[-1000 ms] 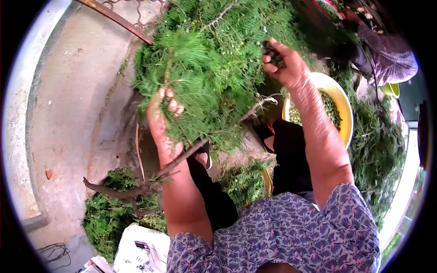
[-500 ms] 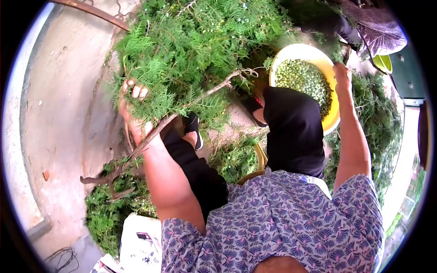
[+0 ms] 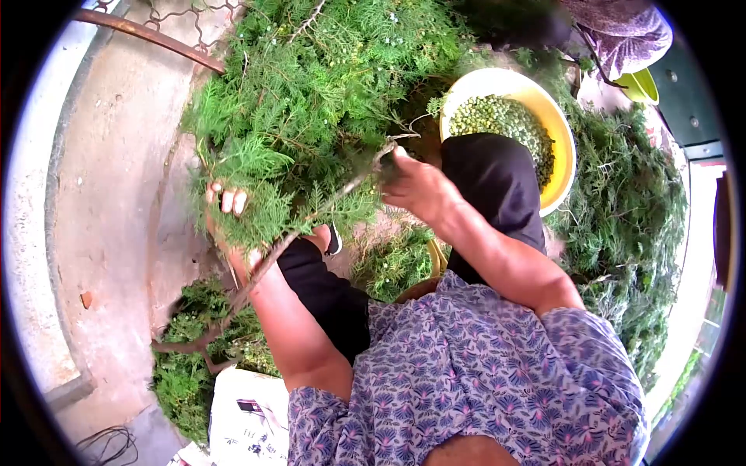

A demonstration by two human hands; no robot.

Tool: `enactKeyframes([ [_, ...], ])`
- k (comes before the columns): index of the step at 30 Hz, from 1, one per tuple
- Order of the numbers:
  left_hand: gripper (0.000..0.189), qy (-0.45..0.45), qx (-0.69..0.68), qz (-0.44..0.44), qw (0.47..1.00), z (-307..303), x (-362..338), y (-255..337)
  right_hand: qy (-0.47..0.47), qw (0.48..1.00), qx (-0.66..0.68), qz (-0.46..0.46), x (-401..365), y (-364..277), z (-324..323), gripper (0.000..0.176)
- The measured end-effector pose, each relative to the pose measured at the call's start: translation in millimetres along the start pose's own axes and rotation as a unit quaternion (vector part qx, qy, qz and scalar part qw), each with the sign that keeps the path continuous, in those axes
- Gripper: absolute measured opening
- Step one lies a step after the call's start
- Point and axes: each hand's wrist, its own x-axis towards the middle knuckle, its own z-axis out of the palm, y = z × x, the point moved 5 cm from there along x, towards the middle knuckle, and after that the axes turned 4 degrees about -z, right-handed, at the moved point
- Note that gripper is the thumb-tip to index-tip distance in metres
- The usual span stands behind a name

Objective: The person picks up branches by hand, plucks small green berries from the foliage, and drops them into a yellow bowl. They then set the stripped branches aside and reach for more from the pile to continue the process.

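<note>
My left hand (image 3: 227,203) is closed around leafy sprigs of a cut evergreen branch (image 3: 272,255), its curled fingertips showing through the foliage. The bare brown stem slants across my left forearm and up toward the middle of the view. At the stem's upper part is my right hand (image 3: 423,186), thumb against it and the other fingers curled, partly hidden and blurred. To the right of that hand stands a yellow basin (image 3: 561,167), holding many small green cones or berries. My right knee covers the basin's lower left side.
A large heap of evergreen cuttings (image 3: 334,85) lies ahead, with more cuttings (image 3: 622,186) at the right and lower left. A white bag (image 3: 245,419) sits beside me at lower left. Another person's patterned clothing (image 3: 629,35) shows at top right, near a yellow-green container (image 3: 641,85).
My right hand has left the basin's right rim and moved left to the branch stem. My left hand keeps its grip on the sprigs. The whole view has shifted slightly.
</note>
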Motion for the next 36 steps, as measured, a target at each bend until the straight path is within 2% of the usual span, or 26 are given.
enactKeyframes([
  [2, 0.016, 0.021, 0.016, 0.033, 0.999, 4, -21, 3, -0.042, 0.994, 0.102, -0.029, 10, 10, 16, 0.038],
  [5, 0.018, -0.016, -0.013, -0.008, 1.000, 12, -47, 2, -0.077, 0.980, 0.181, 0.007, 32, 28, 29, 0.021],
  [6, 0.018, -0.046, -0.037, -0.016, 0.998, 21, -55, 2, -0.081, 0.985, 0.154, 0.003, 24, 27, 36, 0.017],
  [7, 0.018, 0.025, 0.001, 0.023, 0.999, 20, -71, 3, -0.080, 0.988, 0.134, -0.013, 14, 22, 42, 0.016],
  [8, 0.018, -0.003, -0.033, -0.034, 0.999, 28, -76, -3, -0.080, 0.990, 0.114, -0.029, 6, 17, 48, 0.014],
  [11, 0.018, 0.036, 0.014, 0.014, 0.999, -21, -95, 20, -0.122, 0.983, 0.125, -0.053, -12, 2, 69, 0.017],
  [13, 0.019, -0.112, 0.021, -0.132, 0.985, -43, -101, 16, -0.147, 0.977, 0.141, -0.063, -23, -9, 80, 0.017],
  [14, 0.022, 0.063, -0.091, -0.028, 0.993, -5, -110, -16, -0.173, 0.969, 0.158, -0.075, -28, -13, 86, 0.015],
  [15, 0.023, 0.141, 0.008, 0.041, 0.989, -15, -117, -18, -0.172, 0.969, 0.160, -0.083, -34, -19, 90, 0.014],
  [16, 0.026, 0.219, 0.106, 0.112, 0.963, -23, -127, -16, -0.170, 0.968, 0.161, -0.089, -41, -24, 94, 0.013],
  [17, 0.026, 0.224, 0.110, 0.117, 0.961, -2, -132, -35, -0.155, 0.967, 0.173, -0.102, -47, -29, 97, 0.012],
  [19, 0.039, 0.311, 0.348, 0.137, 0.874, 53, -137, -62, -0.131, 0.969, 0.176, -0.114, -60, -42, 100, 0.006],
  [20, 0.039, 0.317, 0.351, 0.145, 0.869, 44, -137, -57, -0.124, 0.971, 0.165, -0.125, -65, -48, 101, 0.004],
  [22, 0.041, 0.395, 0.096, 0.131, 0.904, -17, -140, -57, -0.125, 0.964, 0.184, -0.146, -67, -55, 101, 0.003],
  [23, 0.042, 0.420, -0.037, 0.117, 0.899, -44, -140, -63, -0.118, 0.963, 0.185, -0.155, -63, -55, 99, 0.004],
  [24, 0.043, 0.438, -0.170, 0.100, 0.877, -22, -131, -79, -0.117, 0.964, 0.184, -0.154, -62, -55, 99, 0.004],
  [25, 0.041, 0.482, -0.076, 0.131, 0.863, 1, -140, -98, -0.121, 0.963, 0.181, -0.158, -61, -55, 100, 0.004],
  [26, 0.045, 0.442, -0.079, 0.111, 0.887, 0, -143, -106, -0.124, 0.963, 0.177, -0.162, -60, -54, 100, 0.004],
  [28, 0.053, 0.335, -0.180, 0.039, 0.924, -15, -156, -122, -0.123, 0.966, 0.170, -0.149, -60, -48, 103, 0.004],
  [29, 0.058, 0.320, -0.112, 0.010, 0.941, -14, -163, -128, -0.117, 0.967, 0.169, -0.151, -61, -45, 105, 0.003],
  [30, 0.054, 0.389, -0.036, -0.008, 0.920, -7, -172, -135, -0.114, 0.967, 0.168, -0.152, -62, -42, 108, 0.003],
  [32, 0.041, 0.395, 0.102, -0.109, 0.907, 8, -192, -150, -0.118, 0.967, 0.160, -0.160, -68, -31, 115, 0.002],
  [33, 0.041, 0.397, 0.103, -0.106, 0.906, 31, -197, -146, -0.129, 0.967, 0.143, -0.166, -73, -26, 118, 0.002],
  [34, 0.033, 0.372, 0.307, -0.144, 0.864, 66, -198, -140, -0.137, 0.966, 0.128, -0.178, -79, -23, 118, 0.002],
  [35, 0.025, 0.325, 0.495, -0.178, 0.786, 96, -194, -138, -0.144, 0.965, 0.137, -0.170, -89, -17, 121, 0.004],
  [36, 0.017, 0.319, 0.586, -0.089, 0.740, 116, -192, -131, -0.158, 0.955, 0.184, -0.173, -95, -7, 124, 0.005],
])
